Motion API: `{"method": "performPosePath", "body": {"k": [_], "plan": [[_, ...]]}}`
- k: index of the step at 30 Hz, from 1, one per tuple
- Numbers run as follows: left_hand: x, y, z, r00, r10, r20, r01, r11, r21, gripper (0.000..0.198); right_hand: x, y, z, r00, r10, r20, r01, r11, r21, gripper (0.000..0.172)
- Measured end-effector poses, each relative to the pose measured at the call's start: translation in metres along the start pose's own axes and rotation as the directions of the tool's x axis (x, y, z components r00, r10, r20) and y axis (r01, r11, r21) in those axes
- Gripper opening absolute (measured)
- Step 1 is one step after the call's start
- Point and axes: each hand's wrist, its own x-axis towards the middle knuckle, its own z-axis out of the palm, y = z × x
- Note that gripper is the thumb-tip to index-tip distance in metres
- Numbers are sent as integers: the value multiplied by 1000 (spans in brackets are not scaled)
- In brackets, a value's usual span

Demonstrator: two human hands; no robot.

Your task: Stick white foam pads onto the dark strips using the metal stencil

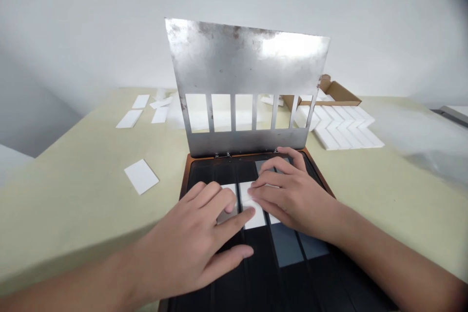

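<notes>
Left hand [186, 239] and right hand [296, 200] both flat, grip spread on each, no pinch, fingers pressing on white tiles [252, 209] lying in a black slotted tray [256, 278] with a brown rim. Hinged steel plate [244, 68] stands tilted up behind the tray, row of rectangular windows near its lower edge. Farther out on the pale green surface [73, 214]: loose white tile [141, 176] left, herringbone tile sheet [340, 129] right, cardboard box [338, 90] just behind that.

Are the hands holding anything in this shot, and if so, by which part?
No clear grip: the fingertips of the left hand and right hand lie flat on the top face of a white tile.
</notes>
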Motion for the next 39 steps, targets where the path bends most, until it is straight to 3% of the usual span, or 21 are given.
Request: {"method": "performPosePath", "body": {"k": [25, 30, 33, 35, 39], "plan": [[-1, -2, 4, 1000, -2, -9, 2, 999, -52, 38, -2, -2, -5, 1000, -2, 29, 1, 999, 45, 13], [-1, -4, 5, 999, 22, 25, -20, 998, -58, 42, 0, -10, -14, 996, 44, 81, -61, 975, 215, 14], [1, -4, 3, 998, 54, 12, -53, 997, -47, 42, 2, -11, -25, 990, 88, 107, -118, 942, 314, 28], [4, -3, 2, 997, 80, -1, -80, 996, -38, 42, 4, -8, -36, 987, 138, 77, -157, 924, 348, 34], [19, 2, 3, 997, 73, -13, -73, 995, -62, 27, 8, 6, -51, 971, 217, -104, -167, 919, 357, 28]]}}
